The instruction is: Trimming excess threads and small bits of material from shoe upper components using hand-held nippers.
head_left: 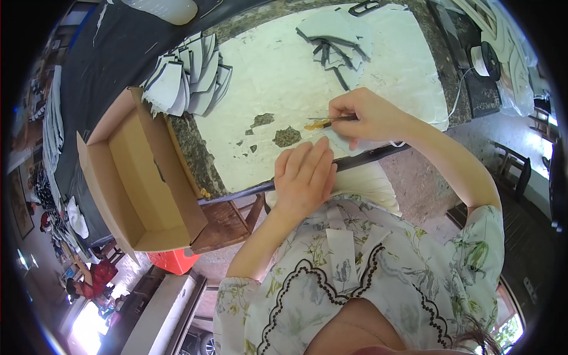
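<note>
My right hand [367, 115] is closed around a slim tool [322, 124] with a yellow part and a dark end. Its thin tip points left, over the white sheet [248, 77] that covers the table. My left hand [305, 171] lies with outstretched fingers at the table's front edge, palm down. Between the two hands, a pale piece seems to lie on the sheet, hard to tell apart from it. Whatever is under the left fingers is hidden. Farther back are a fanned stack of white pieces with dark edges [168, 86] and a looser pile of similar pieces [328, 32].
An open cardboard box [127, 177] stands at the left on a wooden stool [225, 228], above a red plastic item [174, 261]. A white thread spool [482, 61] sits at the right, near black scissors or clip [364, 7]. A person in red [100, 278] is far left.
</note>
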Action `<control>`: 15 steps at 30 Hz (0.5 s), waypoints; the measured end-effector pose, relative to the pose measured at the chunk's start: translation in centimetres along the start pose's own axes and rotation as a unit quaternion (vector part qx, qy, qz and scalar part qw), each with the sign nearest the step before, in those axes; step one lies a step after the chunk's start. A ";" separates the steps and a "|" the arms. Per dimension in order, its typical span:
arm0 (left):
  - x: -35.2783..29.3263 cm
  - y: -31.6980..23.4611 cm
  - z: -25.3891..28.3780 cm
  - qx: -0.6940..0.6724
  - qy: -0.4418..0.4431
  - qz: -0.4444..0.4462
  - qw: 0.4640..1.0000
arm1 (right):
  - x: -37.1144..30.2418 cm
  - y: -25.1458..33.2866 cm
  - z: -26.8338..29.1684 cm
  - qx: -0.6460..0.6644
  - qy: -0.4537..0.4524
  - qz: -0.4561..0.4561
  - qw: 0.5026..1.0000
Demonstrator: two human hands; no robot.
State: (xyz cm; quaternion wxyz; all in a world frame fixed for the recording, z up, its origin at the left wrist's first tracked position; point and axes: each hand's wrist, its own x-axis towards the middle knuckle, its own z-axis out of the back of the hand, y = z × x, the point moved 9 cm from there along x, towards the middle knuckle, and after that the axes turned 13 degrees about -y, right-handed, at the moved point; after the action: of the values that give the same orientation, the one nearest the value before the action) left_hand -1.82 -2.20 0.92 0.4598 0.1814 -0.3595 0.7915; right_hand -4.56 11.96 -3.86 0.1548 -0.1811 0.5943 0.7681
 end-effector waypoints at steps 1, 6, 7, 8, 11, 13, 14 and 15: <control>0.1 0.0 -0.2 -0.001 0.000 -0.001 1.000 | 0.0 0.1 0.0 0.000 -0.001 0.000 1.000; 0.3 0.3 -1.3 0.031 0.017 0.014 0.999 | 0.0 0.1 0.1 -0.016 -0.005 0.011 1.000; 0.3 0.1 -1.3 0.030 0.018 0.013 0.999 | 0.0 0.1 0.2 -0.015 -0.007 0.011 1.000; 0.2 0.1 -1.4 0.028 0.021 0.020 0.999 | -0.1 0.1 0.3 -0.005 -0.012 0.008 1.000; 0.2 0.2 -1.5 0.026 0.025 0.034 0.999 | -0.8 -0.2 1.5 -0.012 -0.022 -0.016 1.000; 0.2 0.1 -1.7 0.025 0.029 0.040 0.998 | -1.2 -0.9 2.2 -0.028 -0.029 -0.038 0.998; 0.3 0.2 -1.6 0.030 0.020 0.054 0.998 | -1.2 -1.4 2.5 -0.036 -0.045 -0.043 0.997; 0.4 0.3 -1.5 0.035 0.011 0.068 0.997 | -1.3 -1.8 2.9 -0.044 -0.060 -0.049 0.996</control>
State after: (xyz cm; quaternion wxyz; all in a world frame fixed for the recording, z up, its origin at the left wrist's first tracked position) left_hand -2.25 -0.92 0.01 0.4019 0.1637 -0.3381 0.8351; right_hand -2.87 15.17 -4.16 0.2193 -0.1706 0.5398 0.7946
